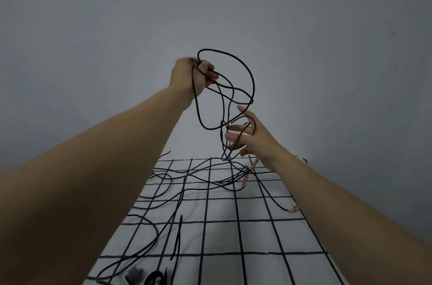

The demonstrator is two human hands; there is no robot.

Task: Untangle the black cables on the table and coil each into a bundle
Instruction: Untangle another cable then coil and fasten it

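Observation:
My left hand (196,74) is raised high above the table and grips several loops of a black cable (243,64), which arch up and hang down from my fist. Lower and to the right, my right hand (251,135) has its fingers spread, with strands of the same hanging cable (223,135) threaded between them. From there the cable drops to a tangle of black cables (210,177) lying across the far part of the table (257,238). More loose black cable (149,233) curves over the near left of the table.
The table carries a white cloth with a black grid. Pinkish-red tags (245,179) (294,208) sit on cables at the far right. A short black cable piece (178,238) and dark plugs (145,274) lie near the front edge. A plain grey wall stands behind.

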